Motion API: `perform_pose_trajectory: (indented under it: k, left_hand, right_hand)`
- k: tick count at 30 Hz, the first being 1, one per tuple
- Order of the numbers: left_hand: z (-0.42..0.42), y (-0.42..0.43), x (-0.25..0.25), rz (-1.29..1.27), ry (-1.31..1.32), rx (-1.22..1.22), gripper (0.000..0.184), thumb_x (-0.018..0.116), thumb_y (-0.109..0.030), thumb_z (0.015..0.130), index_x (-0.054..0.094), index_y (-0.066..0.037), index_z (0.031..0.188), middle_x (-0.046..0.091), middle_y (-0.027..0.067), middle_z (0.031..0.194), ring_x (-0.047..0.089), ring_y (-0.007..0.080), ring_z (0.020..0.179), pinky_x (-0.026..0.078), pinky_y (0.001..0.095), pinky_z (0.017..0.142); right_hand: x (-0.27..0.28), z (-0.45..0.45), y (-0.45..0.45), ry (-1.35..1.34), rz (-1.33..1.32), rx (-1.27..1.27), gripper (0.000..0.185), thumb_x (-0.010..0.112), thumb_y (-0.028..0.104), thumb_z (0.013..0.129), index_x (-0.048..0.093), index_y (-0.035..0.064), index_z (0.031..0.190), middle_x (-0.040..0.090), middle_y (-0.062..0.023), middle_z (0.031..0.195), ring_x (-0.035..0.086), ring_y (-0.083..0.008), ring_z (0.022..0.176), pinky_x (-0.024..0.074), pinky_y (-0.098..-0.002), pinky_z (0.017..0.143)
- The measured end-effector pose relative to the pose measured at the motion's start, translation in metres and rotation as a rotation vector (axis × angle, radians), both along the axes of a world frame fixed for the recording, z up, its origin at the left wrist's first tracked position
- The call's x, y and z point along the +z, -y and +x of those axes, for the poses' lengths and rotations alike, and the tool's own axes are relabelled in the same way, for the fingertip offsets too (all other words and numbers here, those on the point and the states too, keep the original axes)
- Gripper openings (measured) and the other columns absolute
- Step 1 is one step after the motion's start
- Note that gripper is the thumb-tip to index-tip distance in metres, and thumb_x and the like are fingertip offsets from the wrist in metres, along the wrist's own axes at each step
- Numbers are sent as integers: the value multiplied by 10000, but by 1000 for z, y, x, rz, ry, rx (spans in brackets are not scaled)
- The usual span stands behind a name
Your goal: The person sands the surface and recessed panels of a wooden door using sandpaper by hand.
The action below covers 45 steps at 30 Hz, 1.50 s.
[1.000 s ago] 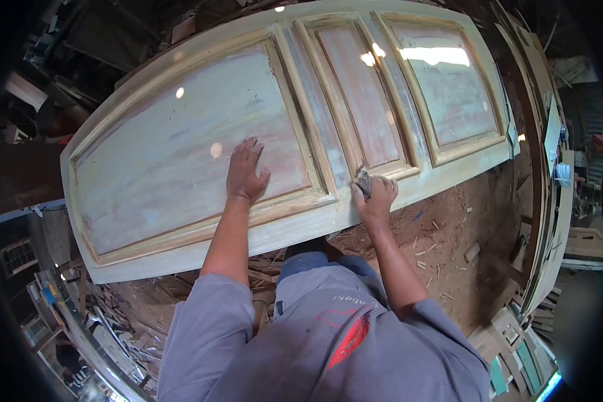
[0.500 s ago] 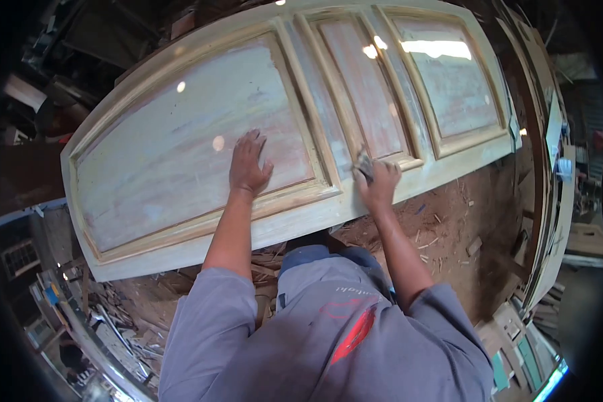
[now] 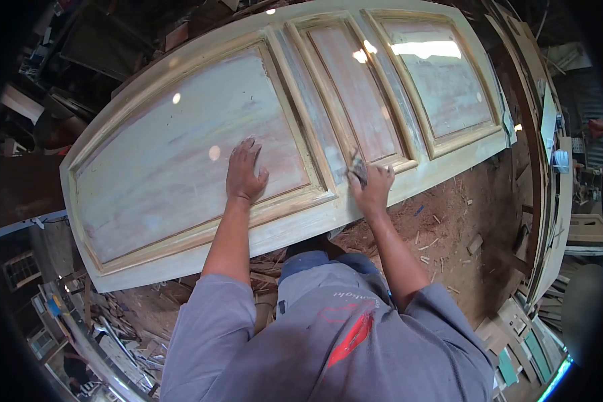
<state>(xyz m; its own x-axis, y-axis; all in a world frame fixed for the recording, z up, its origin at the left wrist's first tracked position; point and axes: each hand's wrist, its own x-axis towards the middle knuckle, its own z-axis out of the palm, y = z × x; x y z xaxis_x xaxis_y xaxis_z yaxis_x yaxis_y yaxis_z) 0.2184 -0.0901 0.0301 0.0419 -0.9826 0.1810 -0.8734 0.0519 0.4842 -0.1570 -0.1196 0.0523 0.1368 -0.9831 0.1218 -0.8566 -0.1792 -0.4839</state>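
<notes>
A large panelled wooden door (image 3: 261,231) with a pale, patchy finish lies flat before me. Raised moulding frames its three recessed panels. My left hand (image 3: 244,175) rests with fingers stretched out on the wide left panel (image 3: 174,154), near its lower right corner. To the right, my right hand (image 3: 375,191) is closed around a small crumpled grey piece of sandpaper (image 3: 359,170), as it appears. That piece lies against the door by the lower left corner of the narrow middle panel (image 3: 363,94). My fingers hide part of it.
Brown ground (image 3: 442,228) strewn with wood scraps and shavings shows below the door. Long boards (image 3: 549,221) stand along the right side. Cut offcuts and strips (image 3: 114,342) are piled at the lower left. Bright light reflects off the right panel (image 3: 448,87).
My right hand has shifted slightly left and down with the sandpaper. The left hand stays on the left panel. The whole view has moved a little.
</notes>
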Motion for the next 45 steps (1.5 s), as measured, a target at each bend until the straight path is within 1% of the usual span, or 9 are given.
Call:
perform_pose_trajectory:
  k: [2, 5, 9, 13, 25, 29, 34, 38, 45]
  left_hand:
    - [0, 0, -1, -6, 0, 1, 637, 739, -209, 864, 608, -90, 1476, 531, 161, 1663, 449, 393, 1576, 342, 548, 1335]
    - [0, -5, 1, -8, 4, 12, 622, 727, -202, 869, 609, -105, 1471, 545, 156, 1653, 464, 400, 1565, 344, 554, 1332]
    - [-2, -1, 1, -24, 11, 7, 613, 718, -206, 876, 609, -111, 1472, 554, 161, 1646, 474, 409, 1556, 350, 562, 1325]
    - [1, 2, -2, -31, -4, 11, 609, 713, -210, 881, 608, -111, 1472, 548, 156, 1653, 468, 409, 1560, 348, 561, 1327]
    - [0, -6, -1, 3, 8, 9, 611, 720, -201, 866, 616, -99, 1459, 543, 159, 1654, 463, 402, 1566, 346, 557, 1332]
    - [-2, 2, 3, -19, 1, 8, 615, 719, -195, 860, 617, -100, 1459, 558, 161, 1634, 468, 402, 1562, 350, 554, 1330]
    - [-2, 2, 4, -34, -12, 30, 606, 712, -192, 866, 617, -98, 1457, 565, 161, 1626, 481, 408, 1550, 356, 557, 1324]
    - [-5, 1, 4, -27, -6, 12, 606, 716, -189, 863, 617, -97, 1454, 561, 163, 1632, 479, 415, 1549, 357, 558, 1322]
    - [1, 0, 2, -3, -17, 5, 653, 746, -200, 852, 606, -88, 1480, 541, 172, 1653, 467, 409, 1562, 354, 553, 1328]
  right_hand:
    - [5, -7, -19, 61, -36, 20, 318, 870, 262, 898, 728, 55, 1094, 742, -160, 1106, 629, -399, 1246, 247, -702, 1276]
    - [1, -2, -1, -27, 82, -14, 313, 867, 267, 904, 724, 58, 1087, 743, -155, 1107, 629, -400, 1226, 252, -702, 1271]
    - [-2, 8, 12, 35, -19, -23, 300, 865, 269, 910, 723, 60, 1073, 736, -153, 1118, 625, -390, 1226, 259, -696, 1268]
    - [4, -10, -14, 28, 12, 40, 312, 865, 262, 908, 720, 54, 1091, 727, -157, 1100, 631, -383, 1216, 273, -686, 1269]
    - [-3, -5, -1, 18, 11, 41, 308, 853, 281, 924, 703, 53, 1067, 718, -174, 1062, 636, -395, 1174, 268, -693, 1265]
    - [-5, 12, 24, 5, 27, 35, 304, 850, 259, 922, 703, 52, 1089, 712, -166, 1082, 630, -398, 1196, 276, -699, 1258]
    - [-3, -14, -19, 30, 11, 68, 432, 862, 208, 875, 701, 31, 1234, 720, -184, 1220, 605, -400, 1315, 266, -701, 1274]
    - [-2, 9, 25, 29, -22, 74, 462, 858, 222, 871, 688, 31, 1256, 700, -188, 1260, 575, -421, 1332, 258, -700, 1278]
    - [-1, -10, -14, 23, -5, 47, 450, 848, 243, 895, 688, 53, 1272, 696, -180, 1252, 569, -431, 1327, 257, -705, 1282]
